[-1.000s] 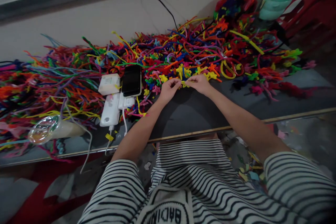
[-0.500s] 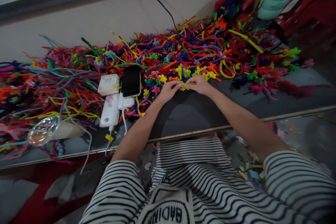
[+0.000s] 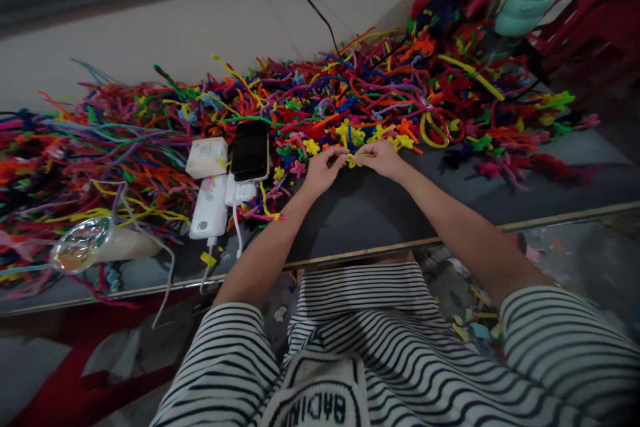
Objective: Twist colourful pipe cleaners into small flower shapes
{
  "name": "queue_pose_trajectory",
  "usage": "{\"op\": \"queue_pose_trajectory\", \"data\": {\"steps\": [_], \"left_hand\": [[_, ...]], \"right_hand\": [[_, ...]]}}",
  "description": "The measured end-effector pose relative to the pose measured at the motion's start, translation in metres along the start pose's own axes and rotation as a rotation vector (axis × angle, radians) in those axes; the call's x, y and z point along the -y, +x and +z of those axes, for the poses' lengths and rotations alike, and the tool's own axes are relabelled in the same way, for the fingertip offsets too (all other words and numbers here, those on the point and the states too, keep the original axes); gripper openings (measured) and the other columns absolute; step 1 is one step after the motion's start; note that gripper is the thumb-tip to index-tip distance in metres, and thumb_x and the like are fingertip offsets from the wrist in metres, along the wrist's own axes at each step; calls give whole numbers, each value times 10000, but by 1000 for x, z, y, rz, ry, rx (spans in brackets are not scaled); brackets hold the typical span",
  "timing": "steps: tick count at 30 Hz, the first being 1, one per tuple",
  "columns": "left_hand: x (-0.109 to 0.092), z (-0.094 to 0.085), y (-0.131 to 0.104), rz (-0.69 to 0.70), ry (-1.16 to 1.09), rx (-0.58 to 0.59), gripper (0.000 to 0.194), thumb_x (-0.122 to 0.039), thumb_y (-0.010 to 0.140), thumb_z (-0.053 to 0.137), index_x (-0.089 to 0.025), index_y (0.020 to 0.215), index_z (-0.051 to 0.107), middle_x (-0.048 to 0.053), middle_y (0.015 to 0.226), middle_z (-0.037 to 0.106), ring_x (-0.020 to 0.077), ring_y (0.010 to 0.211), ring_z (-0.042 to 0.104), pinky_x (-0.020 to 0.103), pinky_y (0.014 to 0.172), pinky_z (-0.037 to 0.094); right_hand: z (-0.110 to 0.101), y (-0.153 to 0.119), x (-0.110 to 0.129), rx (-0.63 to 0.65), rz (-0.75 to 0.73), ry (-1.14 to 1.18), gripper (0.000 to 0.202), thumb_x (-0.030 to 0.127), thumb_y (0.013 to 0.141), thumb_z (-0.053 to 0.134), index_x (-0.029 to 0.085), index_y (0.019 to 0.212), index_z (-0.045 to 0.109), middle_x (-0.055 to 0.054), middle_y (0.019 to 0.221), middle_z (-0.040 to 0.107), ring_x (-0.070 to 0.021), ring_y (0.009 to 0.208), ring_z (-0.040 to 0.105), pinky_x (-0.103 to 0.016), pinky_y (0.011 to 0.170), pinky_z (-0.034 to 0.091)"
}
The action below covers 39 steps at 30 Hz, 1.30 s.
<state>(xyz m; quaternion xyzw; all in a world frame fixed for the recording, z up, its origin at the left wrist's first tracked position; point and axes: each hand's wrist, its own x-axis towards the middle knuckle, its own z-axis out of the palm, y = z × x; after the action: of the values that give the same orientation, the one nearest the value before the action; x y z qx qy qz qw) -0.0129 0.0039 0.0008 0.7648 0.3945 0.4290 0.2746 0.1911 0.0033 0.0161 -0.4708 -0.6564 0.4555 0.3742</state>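
Note:
Between my fingertips is a small yellow pipe cleaner (image 3: 352,161), bent into a looped, flower-like shape. My left hand (image 3: 324,168) pinches it from the left, thumb and forefinger together. From the other side my right hand (image 3: 381,159) grips it in a pinch, hiding part of it. Just beyond my hands lie yellow pipe-cleaner flowers (image 3: 345,131) among others in many colours. To the right of them rests a pair of scissors (image 3: 434,131) with yellow and red handles, its blades partly buried in the heap.
A long heap of loose pipe cleaners (image 3: 150,133) runs along the wall on the dark table (image 3: 345,213). Left of my hands are a phone (image 3: 250,152), a white power bank (image 3: 208,208), a small white box (image 3: 206,157) and a tipped plastic cup (image 3: 125,245). Red chairs (image 3: 580,33) stand far right.
My left fingers have shifted slightly on the yellow pipe cleaner, lifting a little. My right hand stays nearly in place. The view has moved slightly.

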Motion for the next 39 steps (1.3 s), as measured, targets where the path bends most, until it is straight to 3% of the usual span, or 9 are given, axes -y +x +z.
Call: {"op": "queue_pose_trajectory", "data": {"steps": [5,10,15,19,25,29,32,35,39], "left_hand": [[-3,-11,-3,350,375,31,271,-316,1007,534,-199,1062,772,87,953,786,190,886,701,352,863,545],[-7,-13,-4,399,583,41,315,-263,1019,474,-172,1082,770,103,947,791,208,870,697,343,798,552],[-11,-13,-3,407,570,28,317,-243,1015,466,-187,1032,778,98,915,786,209,862,691,339,790,544],[-12,-10,-2,310,445,4,265,-281,994,532,-200,988,785,91,919,785,211,879,694,349,839,539],[-17,2,-4,-91,91,-59,185,-303,917,666,-186,1001,783,62,903,785,171,779,700,272,706,529],[-17,4,-4,-142,-2,-157,151,-304,902,675,-194,847,762,34,841,767,155,765,692,262,730,545],[-12,5,-1,-224,-106,-233,181,-356,921,659,-192,868,715,11,750,711,114,612,625,225,569,504],[-7,9,2,-300,-283,-214,184,-362,927,668,-189,865,666,-12,659,642,87,521,562,198,486,444],[-10,12,5,-324,-407,-158,148,-259,893,714,-169,789,659,-35,590,571,56,489,486,187,496,405]], "right_hand": [[1,3,-4,-4,4,9,490,602,649,784,123,723,712,35,508,426,-69,502,281,-259,504,177],[1,3,-2,-31,7,-3,474,590,634,790,127,695,714,45,486,420,-61,489,283,-256,497,180],[2,1,0,-29,-31,-8,511,633,633,788,130,682,712,39,499,464,-53,488,297,-252,491,199],[1,1,1,-56,-32,-24,536,656,631,780,127,692,726,36,505,470,-55,484,302,-257,490,209],[1,-3,2,-94,-158,-97,520,649,750,710,135,775,787,-25,594,622,-97,529,449,-265,520,305],[1,-7,4,-47,-214,-187,415,543,869,646,164,889,813,-57,710,728,-152,622,603,-274,598,422],[-2,-8,7,-72,-275,-311,313,403,928,594,180,980,808,-70,825,772,-189,749,680,-300,700,483],[-6,-7,8,-133,-329,-423,308,337,957,546,179,1052,792,-85,913,783,-212,821,704,-324,745,506],[-6,-10,10,-223,-393,-439,343,379,988,500,187,1058,774,-93,972,781,-229,874,720,-349,782,537]]}}
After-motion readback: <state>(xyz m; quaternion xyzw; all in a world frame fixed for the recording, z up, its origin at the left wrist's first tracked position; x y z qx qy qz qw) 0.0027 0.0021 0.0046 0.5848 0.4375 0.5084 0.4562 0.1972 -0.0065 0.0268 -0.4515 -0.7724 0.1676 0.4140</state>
